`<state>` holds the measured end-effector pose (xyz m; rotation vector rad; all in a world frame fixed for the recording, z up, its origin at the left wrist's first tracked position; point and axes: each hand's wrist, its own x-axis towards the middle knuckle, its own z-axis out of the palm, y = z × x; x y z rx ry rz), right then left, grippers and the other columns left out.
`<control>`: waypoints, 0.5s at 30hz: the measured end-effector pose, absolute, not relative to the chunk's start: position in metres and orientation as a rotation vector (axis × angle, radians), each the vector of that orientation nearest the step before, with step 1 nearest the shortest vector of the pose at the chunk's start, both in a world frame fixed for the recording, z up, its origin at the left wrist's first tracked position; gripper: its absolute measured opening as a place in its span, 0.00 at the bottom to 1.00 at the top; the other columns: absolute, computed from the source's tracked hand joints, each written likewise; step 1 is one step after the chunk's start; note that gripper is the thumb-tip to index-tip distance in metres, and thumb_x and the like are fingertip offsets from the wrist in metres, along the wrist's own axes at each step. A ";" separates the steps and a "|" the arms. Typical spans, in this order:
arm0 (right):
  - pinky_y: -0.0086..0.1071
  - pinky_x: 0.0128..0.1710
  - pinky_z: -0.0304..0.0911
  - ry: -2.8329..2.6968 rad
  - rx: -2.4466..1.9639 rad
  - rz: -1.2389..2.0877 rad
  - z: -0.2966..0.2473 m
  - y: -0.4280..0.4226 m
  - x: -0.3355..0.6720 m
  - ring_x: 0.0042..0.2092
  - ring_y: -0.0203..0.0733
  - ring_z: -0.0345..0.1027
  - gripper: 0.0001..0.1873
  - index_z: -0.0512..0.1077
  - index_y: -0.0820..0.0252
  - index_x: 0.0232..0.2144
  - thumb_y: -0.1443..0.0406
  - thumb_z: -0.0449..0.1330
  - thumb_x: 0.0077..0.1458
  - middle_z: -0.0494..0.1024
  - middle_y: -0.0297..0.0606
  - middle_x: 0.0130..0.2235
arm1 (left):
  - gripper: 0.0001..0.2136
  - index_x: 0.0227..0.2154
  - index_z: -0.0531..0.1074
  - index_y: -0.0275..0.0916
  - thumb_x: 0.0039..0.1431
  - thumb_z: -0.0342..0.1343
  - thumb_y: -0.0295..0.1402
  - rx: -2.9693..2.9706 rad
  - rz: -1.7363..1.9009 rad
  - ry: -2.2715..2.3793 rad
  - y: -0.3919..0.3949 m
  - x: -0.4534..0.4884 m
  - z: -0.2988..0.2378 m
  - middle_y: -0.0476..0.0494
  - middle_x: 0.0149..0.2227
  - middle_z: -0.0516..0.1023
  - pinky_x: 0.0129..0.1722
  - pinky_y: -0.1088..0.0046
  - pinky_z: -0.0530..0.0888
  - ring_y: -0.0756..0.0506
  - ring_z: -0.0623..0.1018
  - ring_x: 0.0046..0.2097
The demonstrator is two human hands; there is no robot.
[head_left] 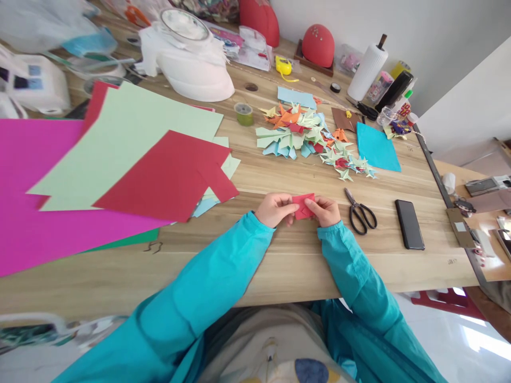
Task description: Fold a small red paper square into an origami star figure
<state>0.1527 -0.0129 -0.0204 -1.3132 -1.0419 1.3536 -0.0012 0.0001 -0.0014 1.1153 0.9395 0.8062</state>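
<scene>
A small folded piece of red paper [304,207] is held just above the wooden table, between both hands. My left hand [277,207] pinches its left side with thumb and fingers. On the right side my right hand [325,210] grips it, the thumb lying on its upper face. Creases show on the paper, but the fingers cover its edges. Black-handled scissors [361,213] lie to the right of my right hand. Beyond the hands is a pile of folded paper pieces [295,133] in green, orange, red and blue, several of them star-shaped.
Large sheets of red paper [171,175], pale green paper [131,122] and magenta paper [48,186] overlap at left. A phone [410,224] lies right of the scissors, a turquoise square [378,147] farther back. Along the back stand a white ruffled object [191,69] and a yellow tape measure [283,65].
</scene>
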 end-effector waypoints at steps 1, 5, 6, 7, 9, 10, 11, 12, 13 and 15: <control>0.27 0.16 0.56 -1.081 -1.311 1.336 -0.019 -0.014 0.152 0.18 0.30 0.57 0.18 0.72 0.61 0.20 0.51 0.65 0.37 0.69 0.31 0.17 | 0.10 0.16 0.67 0.34 0.43 0.59 0.35 1.112 0.791 0.938 -0.001 0.000 -0.002 0.51 0.11 0.69 0.14 0.77 0.67 0.52 0.68 0.14; 0.27 0.17 0.55 -1.152 -1.311 1.305 -0.016 -0.016 0.151 0.18 0.30 0.56 0.18 0.69 0.61 0.17 0.52 0.64 0.39 0.67 0.30 0.16 | 0.10 0.20 0.71 0.32 0.42 0.61 0.35 1.124 0.692 0.932 -0.003 0.004 -0.005 0.49 0.12 0.70 0.15 0.75 0.69 0.50 0.70 0.15; 0.27 0.17 0.55 -1.150 -1.314 1.306 -0.016 -0.016 0.151 0.18 0.30 0.55 0.18 0.69 0.61 0.16 0.52 0.64 0.39 0.66 0.30 0.16 | 0.10 0.21 0.71 0.31 0.42 0.61 0.35 1.124 0.672 0.921 -0.004 0.005 -0.005 0.48 0.12 0.70 0.15 0.75 0.69 0.50 0.71 0.15; 0.27 0.17 0.54 -1.145 -1.316 1.304 -0.016 -0.016 0.152 0.18 0.30 0.55 0.18 0.69 0.61 0.16 0.52 0.64 0.40 0.65 0.30 0.15 | 0.10 0.21 0.71 0.31 0.42 0.62 0.35 1.123 0.657 0.907 -0.004 0.005 -0.005 0.48 0.13 0.71 0.15 0.75 0.70 0.49 0.71 0.16; 0.26 0.16 0.52 -1.130 -1.319 1.288 -0.017 -0.015 0.153 0.18 0.29 0.53 0.19 0.69 0.61 0.15 0.52 0.63 0.40 0.64 0.29 0.15 | 0.10 0.20 0.71 0.32 0.42 0.62 0.35 1.128 0.651 0.893 -0.004 0.005 -0.005 0.47 0.13 0.71 0.15 0.75 0.70 0.49 0.72 0.16; 0.26 0.16 0.52 -1.121 -1.319 1.278 -0.017 -0.015 0.154 0.18 0.29 0.53 0.18 0.69 0.62 0.15 0.52 0.63 0.40 0.64 0.29 0.15 | 0.10 0.19 0.70 0.32 0.42 0.62 0.35 1.136 0.661 0.899 -0.003 0.005 -0.005 0.47 0.13 0.71 0.15 0.75 0.70 0.49 0.71 0.15; 0.26 0.16 0.52 -1.106 -1.317 1.271 -0.017 -0.014 0.155 0.18 0.29 0.54 0.18 0.69 0.61 0.15 0.53 0.64 0.40 0.65 0.29 0.15 | 0.10 0.19 0.70 0.32 0.42 0.62 0.35 1.144 0.678 0.907 -0.003 0.004 -0.005 0.47 0.13 0.71 0.15 0.75 0.69 0.50 0.71 0.15; 0.26 0.17 0.52 -1.087 -1.315 1.273 -0.016 -0.014 0.156 0.18 0.29 0.55 0.17 0.69 0.61 0.15 0.54 0.64 0.39 0.66 0.29 0.16 | 0.10 0.19 0.70 0.32 0.41 0.62 0.34 1.148 0.702 0.917 -0.002 0.004 -0.004 0.48 0.12 0.71 0.15 0.75 0.69 0.50 0.70 0.15; 0.26 0.17 0.53 -1.069 -1.314 1.282 -0.015 -0.014 0.157 0.18 0.29 0.56 0.16 0.69 0.61 0.16 0.55 0.65 0.39 0.67 0.30 0.16 | 0.10 0.20 0.71 0.32 0.42 0.61 0.35 1.147 0.733 0.926 -0.001 0.003 -0.004 0.48 0.13 0.71 0.15 0.76 0.69 0.50 0.70 0.15; 0.27 0.17 0.54 -1.059 -1.308 1.321 -0.014 -0.014 0.157 0.18 0.30 0.57 0.15 0.69 0.61 0.17 0.56 0.65 0.39 0.68 0.30 0.16 | 0.10 0.21 0.71 0.32 0.42 0.61 0.35 1.121 0.816 0.951 0.000 0.001 -0.003 0.48 0.14 0.71 0.14 0.76 0.69 0.51 0.70 0.15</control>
